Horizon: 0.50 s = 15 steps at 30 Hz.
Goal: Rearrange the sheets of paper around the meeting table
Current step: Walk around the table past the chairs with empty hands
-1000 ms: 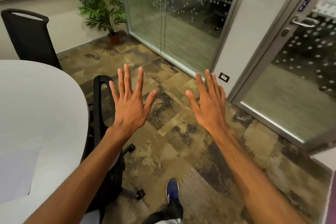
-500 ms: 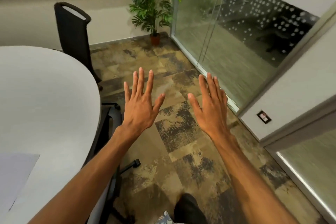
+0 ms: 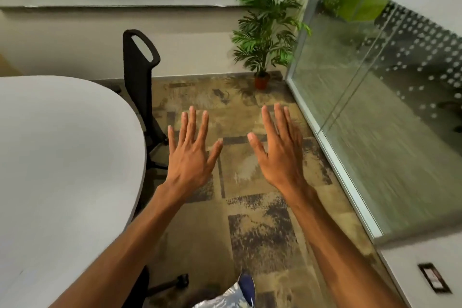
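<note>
White, rounded table (image 3: 62,157) is seen at the left, its visible top plain and smooth; no sheet of paper can be made out on it. Left hand (image 3: 190,157) and right hand (image 3: 280,155) are held out over patterned carpet (image 3: 250,232), palms down, fingers spread wide, nothing gripped. Black chair (image 3: 140,70) is set just beside the table edge, plant (image 3: 265,32) in the corner by glass wall (image 3: 375,120).

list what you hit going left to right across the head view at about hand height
white table → black chair → left hand → right hand → glass wall
</note>
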Each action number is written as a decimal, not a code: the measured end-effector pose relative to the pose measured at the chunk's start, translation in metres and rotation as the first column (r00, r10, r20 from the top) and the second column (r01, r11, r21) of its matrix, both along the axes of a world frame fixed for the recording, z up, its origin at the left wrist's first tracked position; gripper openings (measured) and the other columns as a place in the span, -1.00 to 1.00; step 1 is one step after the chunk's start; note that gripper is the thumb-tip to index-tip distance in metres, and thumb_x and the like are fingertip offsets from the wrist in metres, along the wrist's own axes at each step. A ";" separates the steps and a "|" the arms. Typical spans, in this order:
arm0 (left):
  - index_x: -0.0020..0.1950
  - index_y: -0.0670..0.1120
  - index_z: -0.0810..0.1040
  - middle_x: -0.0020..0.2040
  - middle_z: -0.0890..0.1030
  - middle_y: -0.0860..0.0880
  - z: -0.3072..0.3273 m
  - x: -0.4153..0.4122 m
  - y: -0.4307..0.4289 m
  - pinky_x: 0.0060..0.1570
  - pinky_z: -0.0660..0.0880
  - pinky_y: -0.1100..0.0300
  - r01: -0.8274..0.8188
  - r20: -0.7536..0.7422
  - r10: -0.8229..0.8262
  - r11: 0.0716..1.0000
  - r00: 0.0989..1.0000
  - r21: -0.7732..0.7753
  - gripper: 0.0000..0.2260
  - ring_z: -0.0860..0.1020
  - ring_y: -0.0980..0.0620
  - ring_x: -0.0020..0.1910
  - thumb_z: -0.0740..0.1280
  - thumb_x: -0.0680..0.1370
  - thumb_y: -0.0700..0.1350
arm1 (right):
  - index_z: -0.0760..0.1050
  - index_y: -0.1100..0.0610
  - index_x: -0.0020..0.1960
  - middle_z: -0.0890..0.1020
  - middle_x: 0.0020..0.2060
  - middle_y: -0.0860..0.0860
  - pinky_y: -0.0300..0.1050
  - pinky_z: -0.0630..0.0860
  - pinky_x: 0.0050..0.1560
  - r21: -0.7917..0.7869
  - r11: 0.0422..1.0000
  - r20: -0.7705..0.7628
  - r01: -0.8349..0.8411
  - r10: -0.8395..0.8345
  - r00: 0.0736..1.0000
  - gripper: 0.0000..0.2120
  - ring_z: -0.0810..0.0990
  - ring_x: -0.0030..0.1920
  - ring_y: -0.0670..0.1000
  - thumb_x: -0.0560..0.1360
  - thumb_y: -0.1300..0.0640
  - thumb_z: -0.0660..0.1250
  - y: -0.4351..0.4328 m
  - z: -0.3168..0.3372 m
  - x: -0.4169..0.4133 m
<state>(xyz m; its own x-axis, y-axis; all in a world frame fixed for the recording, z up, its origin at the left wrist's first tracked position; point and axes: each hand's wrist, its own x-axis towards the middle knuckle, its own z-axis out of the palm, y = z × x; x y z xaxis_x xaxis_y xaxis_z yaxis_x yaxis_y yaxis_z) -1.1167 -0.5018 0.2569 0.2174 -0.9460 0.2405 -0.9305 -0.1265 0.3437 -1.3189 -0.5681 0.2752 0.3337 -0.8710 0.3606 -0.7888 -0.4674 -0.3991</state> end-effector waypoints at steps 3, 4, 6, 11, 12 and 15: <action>0.64 0.09 -0.23 0.64 -0.29 -0.04 0.012 0.016 -0.048 0.55 -0.21 -0.23 -0.061 0.005 0.062 0.998 0.998 -0.007 -0.36 -0.33 -0.01 0.60 -0.06 0.66 0.30 | -0.01 -0.03 0.64 -0.06 0.65 0.03 0.19 -0.08 0.58 0.004 0.999 0.004 -0.049 0.049 0.999 -0.36 -0.14 0.64 0.04 0.65 -0.21 0.09 -0.059 0.006 0.021; 0.64 0.09 -0.23 0.64 -0.29 -0.04 0.015 0.024 -0.065 0.55 -0.21 -0.24 -0.090 0.016 0.090 0.996 0.996 -0.007 -0.35 -0.32 -0.02 0.60 -0.09 0.65 0.31 | -0.01 -0.02 0.64 -0.05 0.65 0.04 0.20 -0.06 0.58 0.000 0.998 0.003 -0.069 0.069 0.998 -0.36 -0.13 0.64 0.05 0.66 -0.21 0.09 -0.079 0.007 0.030; 0.64 0.08 -0.23 0.64 -0.30 -0.06 0.019 0.038 -0.095 0.53 -0.22 -0.27 -0.144 0.046 0.143 0.990 0.989 0.002 -0.34 -0.33 -0.03 0.60 -0.13 0.62 0.32 | 0.01 -0.01 0.64 -0.04 0.65 0.06 0.22 -0.01 0.59 -0.014 0.995 -0.010 -0.100 0.099 0.995 -0.36 -0.11 0.65 0.07 0.66 -0.20 0.09 -0.117 0.009 0.047; 0.64 0.08 -0.23 0.64 -0.31 -0.07 0.021 0.094 -0.181 0.52 -0.23 -0.29 -0.223 0.069 0.223 0.975 0.972 -0.007 -0.34 -0.34 -0.05 0.60 -0.17 0.62 0.33 | -0.01 0.00 0.65 -0.05 0.65 0.05 0.24 0.01 0.58 -0.027 0.987 -0.024 -0.158 0.157 0.987 -0.36 -0.12 0.65 0.06 0.66 -0.20 0.08 -0.219 0.009 0.108; 0.64 0.08 -0.22 0.64 -0.31 -0.07 0.021 0.109 -0.202 0.53 -0.24 -0.28 -0.227 0.065 0.228 0.974 0.971 -0.021 -0.35 -0.34 -0.05 0.60 -0.17 0.62 0.33 | -0.02 0.00 0.65 -0.05 0.65 0.04 0.24 0.00 0.58 -0.035 0.985 -0.025 -0.171 0.170 0.985 -0.35 -0.12 0.65 0.05 0.66 -0.20 0.08 -0.242 0.009 0.123; 0.64 0.08 -0.22 0.64 -0.29 -0.07 0.021 0.158 -0.262 0.53 -0.24 -0.27 -0.272 0.061 0.275 0.961 0.959 -0.058 -0.36 -0.32 -0.04 0.60 -0.16 0.63 0.32 | -0.02 0.01 0.65 -0.04 0.65 0.02 0.26 0.00 0.58 -0.053 0.976 -0.031 -0.213 0.212 0.977 -0.35 -0.12 0.65 0.04 0.66 -0.19 0.08 -0.308 0.011 0.172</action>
<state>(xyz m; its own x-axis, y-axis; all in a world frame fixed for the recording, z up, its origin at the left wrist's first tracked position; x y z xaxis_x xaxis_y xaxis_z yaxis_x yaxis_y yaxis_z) -0.9586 -0.7638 0.2782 0.4480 -0.8394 0.3076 -0.8840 -0.3646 0.2927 -1.1466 -0.8757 0.2863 0.5183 -0.7580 0.3960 -0.6784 -0.6463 -0.3494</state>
